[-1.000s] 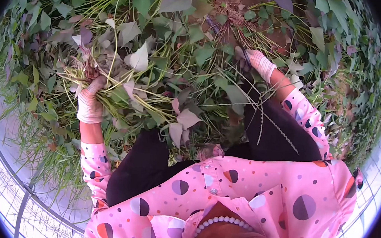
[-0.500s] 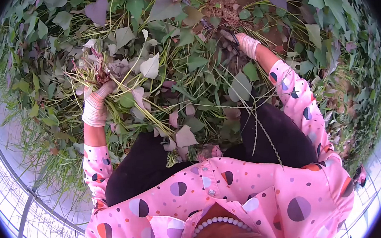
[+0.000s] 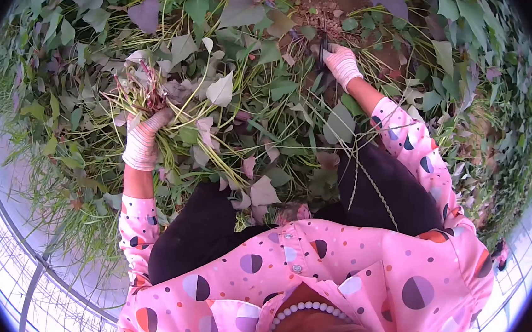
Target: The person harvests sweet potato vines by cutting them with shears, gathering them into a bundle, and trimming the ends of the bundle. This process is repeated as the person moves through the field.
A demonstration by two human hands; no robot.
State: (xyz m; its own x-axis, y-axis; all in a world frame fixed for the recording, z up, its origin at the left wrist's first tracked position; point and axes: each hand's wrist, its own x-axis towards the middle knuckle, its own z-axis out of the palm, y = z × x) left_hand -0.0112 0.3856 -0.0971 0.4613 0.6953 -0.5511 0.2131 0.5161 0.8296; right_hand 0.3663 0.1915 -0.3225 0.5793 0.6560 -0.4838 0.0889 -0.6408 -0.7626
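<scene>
My left hand (image 3: pixel 144 135), in a pale striped glove, is closed round a bunch of cut leafy vine stems (image 3: pixel 144 92). The reddish cut ends point up and away, while long green stems and pale leaves trail to the right. Farther forward, my right hand (image 3: pixel 342 64), gloved alike, is wrapped round a dark, narrow pair of scissors (image 3: pixel 322 52). They point forward, low among the vines at the edge of bare soil (image 3: pixel 320 13). Part of the scissors is hidden by the fingers and leaves.
Heart-shaped green and purple leaves (image 3: pixel 240 9) and tangled stems cover the ground in front. My dark-trousered knees (image 3: pixel 384 189) are bent among the vines. A thin seed-headed grass stalk (image 3: pixel 374 197) crosses my right leg. A pale sheet with grid lines (image 3: pixel 1 231) borders the left side.
My right hand has turned and lifted slightly, so the dark scissors show more clearly and stand more upright. My left hand with the bunch has shifted slightly right and forward.
</scene>
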